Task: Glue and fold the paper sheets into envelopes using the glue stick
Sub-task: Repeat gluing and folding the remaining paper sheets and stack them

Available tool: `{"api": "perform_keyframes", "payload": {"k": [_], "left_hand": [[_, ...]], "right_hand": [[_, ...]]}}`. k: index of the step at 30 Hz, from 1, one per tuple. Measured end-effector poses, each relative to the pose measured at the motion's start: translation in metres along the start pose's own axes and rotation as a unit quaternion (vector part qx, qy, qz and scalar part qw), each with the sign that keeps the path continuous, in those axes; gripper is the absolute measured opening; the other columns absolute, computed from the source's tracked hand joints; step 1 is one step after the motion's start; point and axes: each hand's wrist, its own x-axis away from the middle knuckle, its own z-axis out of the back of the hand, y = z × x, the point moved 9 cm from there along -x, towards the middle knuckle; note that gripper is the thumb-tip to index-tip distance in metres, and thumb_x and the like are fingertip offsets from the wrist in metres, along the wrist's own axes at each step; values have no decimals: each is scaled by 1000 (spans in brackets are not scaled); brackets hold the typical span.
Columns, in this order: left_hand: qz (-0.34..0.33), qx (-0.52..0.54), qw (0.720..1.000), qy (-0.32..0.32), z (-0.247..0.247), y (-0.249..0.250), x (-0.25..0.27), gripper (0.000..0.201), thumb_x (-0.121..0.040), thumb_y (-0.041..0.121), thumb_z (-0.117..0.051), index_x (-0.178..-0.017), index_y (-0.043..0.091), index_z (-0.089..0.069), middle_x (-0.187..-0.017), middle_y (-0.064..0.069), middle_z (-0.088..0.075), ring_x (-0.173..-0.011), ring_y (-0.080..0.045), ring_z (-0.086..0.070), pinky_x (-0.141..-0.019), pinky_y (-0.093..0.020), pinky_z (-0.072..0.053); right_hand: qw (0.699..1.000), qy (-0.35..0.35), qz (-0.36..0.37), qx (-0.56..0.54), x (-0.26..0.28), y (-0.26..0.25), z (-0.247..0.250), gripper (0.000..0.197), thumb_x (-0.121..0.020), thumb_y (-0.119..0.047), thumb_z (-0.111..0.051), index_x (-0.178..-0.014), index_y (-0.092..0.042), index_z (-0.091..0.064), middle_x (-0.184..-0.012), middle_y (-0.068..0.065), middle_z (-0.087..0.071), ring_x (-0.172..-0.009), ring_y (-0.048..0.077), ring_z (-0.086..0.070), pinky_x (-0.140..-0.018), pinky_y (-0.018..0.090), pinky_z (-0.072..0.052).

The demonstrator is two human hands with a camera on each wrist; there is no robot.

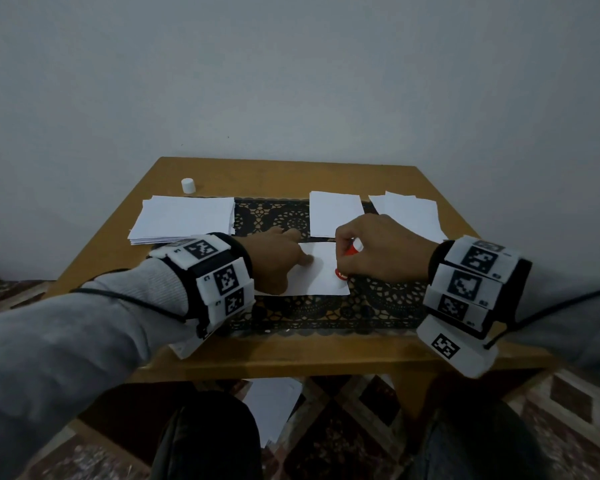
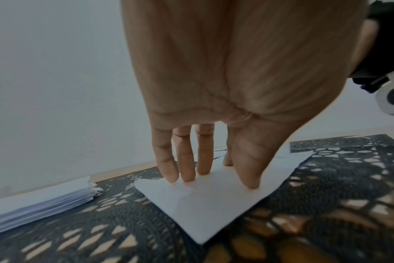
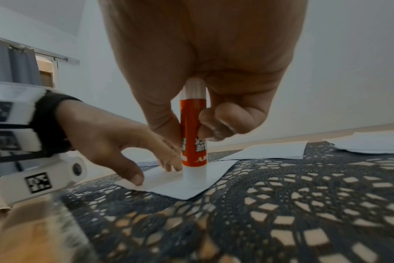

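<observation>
Lacy mat on the bench: your left hand lies flat on the paper, fingers straight. Right-hand grip wraps the glue stick, tip down near the paper's edge. Push too hard & the sheet may slide or wrinkle.

a home: lace runner, patterned carpet, curtains.

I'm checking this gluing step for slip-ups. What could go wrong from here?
1. The glue stick is pressed near the right edge of the sheet; a stroke running off it may smear glue onto the lace mat.
2. The left hand pins the sheet only with fingertips, so a hard stroke may drag or crumple it.
3. The white cap sits far off, so the glue may dry out.
</observation>
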Motion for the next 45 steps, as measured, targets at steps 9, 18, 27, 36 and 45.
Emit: {"api": "perform_keyframes", "payload": {"k": [9, 18, 27, 36, 45], "left_hand": [[11, 108, 994, 35, 9, -22, -8, 70, -79, 45, -72, -140, 35, -38, -135, -7, -36, -127, -30, -32, -106, -43, -32], [84, 98, 992, -10, 4, -49, -20, 98, -63, 64, -75, -141, 25, -31, -135, -7, -34, -129, -30, -29, -104, -49, -33], [71, 127, 989, -7, 6, -50, -28, 82, -60, 61, -78, -121, 25, -39, -117, 1, -48, -110, -19, -38, -84, -36, -38], [65, 126, 990, -8, 11, -46, -27, 96, -61, 57, -81, -138, 26, -34, -128, -3, -41, -110, -23, -47, -90, -35, -42], [41, 171, 984, 13, 16, -43, -28, 76, -66, 46, -82, -125, 20, -43, -85, 11, -47, -84, -17, -50, -69, -29, -37]], "right_hand": [[999, -11, 5, -34, 7, 0, 12, 14, -81, -28, -70, -72, -18, -69, -82, -11, -67, -83, 6, -60, -82, 32, -49], [974, 153, -72, -151, 8, 41, 60, 18, -81, -23, -68, -68, -11, -66, -67, 5, -63, -61, 12, -53, -61, 29, -44], [943, 109, -110, -296, 15, 53, 39, 27, -90, -23, -63, -73, -3, -63, -49, 7, -57, -35, 16, -41, -35, 19, -32], [918, 84, -111, -372, 20, 53, 31, 29, -94, -22, -59, -69, -6, -59, -51, 11, -57, -35, 17, -43, -35, 21, -32], [895, 60, -130, -423, 24, 59, 26, 27, -94, -23, -57, -76, -3, -57, -50, 11, -56, -32, 15, -42, -32, 17, -30]]}}
